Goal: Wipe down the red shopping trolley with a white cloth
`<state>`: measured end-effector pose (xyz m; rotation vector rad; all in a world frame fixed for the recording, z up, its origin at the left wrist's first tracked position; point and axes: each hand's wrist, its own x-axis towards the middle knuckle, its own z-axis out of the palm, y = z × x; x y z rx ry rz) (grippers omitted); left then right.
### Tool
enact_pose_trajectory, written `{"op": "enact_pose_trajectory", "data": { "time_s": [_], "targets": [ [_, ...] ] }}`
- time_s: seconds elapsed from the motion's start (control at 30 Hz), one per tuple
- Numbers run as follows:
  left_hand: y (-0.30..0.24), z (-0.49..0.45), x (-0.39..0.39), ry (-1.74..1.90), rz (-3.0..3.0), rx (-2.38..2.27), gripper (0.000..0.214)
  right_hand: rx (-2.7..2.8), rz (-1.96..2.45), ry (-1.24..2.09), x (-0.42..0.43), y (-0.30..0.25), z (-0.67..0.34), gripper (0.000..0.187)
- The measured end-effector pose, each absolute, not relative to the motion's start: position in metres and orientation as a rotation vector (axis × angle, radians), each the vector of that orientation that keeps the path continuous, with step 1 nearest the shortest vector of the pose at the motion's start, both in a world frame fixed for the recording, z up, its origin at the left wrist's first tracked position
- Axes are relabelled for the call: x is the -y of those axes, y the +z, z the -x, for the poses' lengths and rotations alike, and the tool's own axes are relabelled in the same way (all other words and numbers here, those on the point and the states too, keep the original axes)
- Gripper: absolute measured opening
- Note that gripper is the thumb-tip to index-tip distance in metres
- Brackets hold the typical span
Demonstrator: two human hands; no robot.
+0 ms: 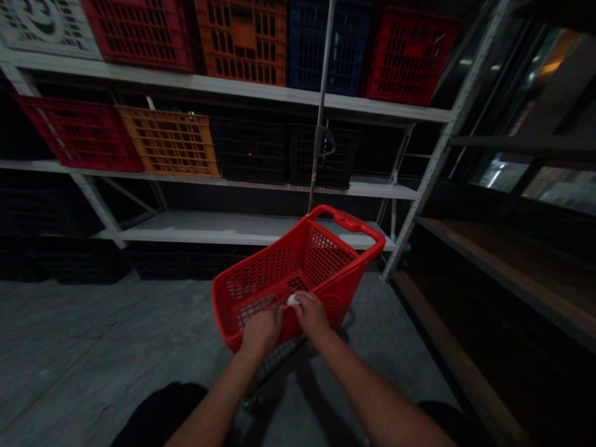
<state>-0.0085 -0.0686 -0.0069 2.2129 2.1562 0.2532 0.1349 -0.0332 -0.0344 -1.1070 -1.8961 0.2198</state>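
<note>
Both forearms are extended fwd, w/ the two hands brought close together at the near long side of the red plastic shopping trolley (342,292). By the R hand (311,312), fingers mostly closed, a small white wad (293,300) is pinched at the tips; paper or cloth can't be told. The L hand (263,328) is half curled just beside it, fingertips near the wad; whether the rim is gripped or only touched can't be told, nor whether the wad is shared btwn hands.

For the step in hand, taken to be handling the wad at the rim: the pinch is best kept light but sure, since smth this small could be dropped thru the mesh. The L palm is best pressed on the rim as a brace, as the trolley prob. rolls if pushed. Wrists should be kept low & fingertips in sight, the light being poor. Work is best confined to one short stretch at a time, w/o leaning on the wall.

The basket is open-topped; its handle (349,221) is pointed away, toward the R. A thin metal pole (326,74) is seen rising at the trolley's far corner; its fixing is hidden, so knocks are best avoided. Beyond, white metal shelving (214,228) is stacked w/ a yellow crate (170,143) & black crates (251,149) mid-level, an orange crate (242,40) & blue crate (326,49) up top.
</note>
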Motion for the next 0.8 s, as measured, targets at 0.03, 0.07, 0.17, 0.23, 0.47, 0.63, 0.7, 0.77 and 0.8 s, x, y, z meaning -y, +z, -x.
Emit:
{"op": "enact_pose_trajectory", "data": {
  "time_s": [0.03, 0.07, 0.17, 0.23, 0.47, 0.63, 0.7, 0.77, 0.8],
  "targets": [
    [-0.009, 0.006, 0.067, 0.25, -2.192, -2.193, 0.053, 1.916, 1.097, 0.224, 0.031, -0.034, -0.134, 0.025],
    [-0.01, 0.006, 0.065, 0.243, -2.179, -2.22, 0.053, 1.936, 1.088, 0.218, 0.029, -0.033, -0.136, 0.024],
    [-0.011, 0.014, 0.063, 0.222, -2.188, -2.255, 0.053, 1.969, 1.09, 0.142, 0.017, -0.025, -0.159, 0.023],
    [-0.01, 0.023, 0.062, 0.215, -2.218, -2.245, 0.052, 1.927, 1.147, 0.061, 0.008, -0.015, -0.188, 0.023],
    [-0.01, 0.037, 0.06, 0.205, -2.266, -2.264, 0.059, 1.729, 1.339, -0.123, 0.002, 0.012, -0.252, 0.025],
    [-0.011, 0.042, 0.057, 0.168, -2.283, -2.277, 0.061, 1.841, 1.304, -0.062, 0.02, -0.012, -0.195, 0.029],
    [-0.01, 0.047, 0.057, 0.167, -2.293, -2.262, 0.063, 1.886, 1.277, -0.037, 0.025, -0.018, -0.178, 0.03],
    [-0.009, 0.054, 0.056, 0.133, -2.282, -2.262, 0.063, 1.919, 1.266, -0.039, 0.028, -0.015, -0.177, 0.033],
    [-0.009, 0.058, 0.055, 0.11, -2.285, -2.258, 0.063, 1.927, 1.265, -0.053, 0.03, -0.011, -0.183, 0.033]
  ]
}}
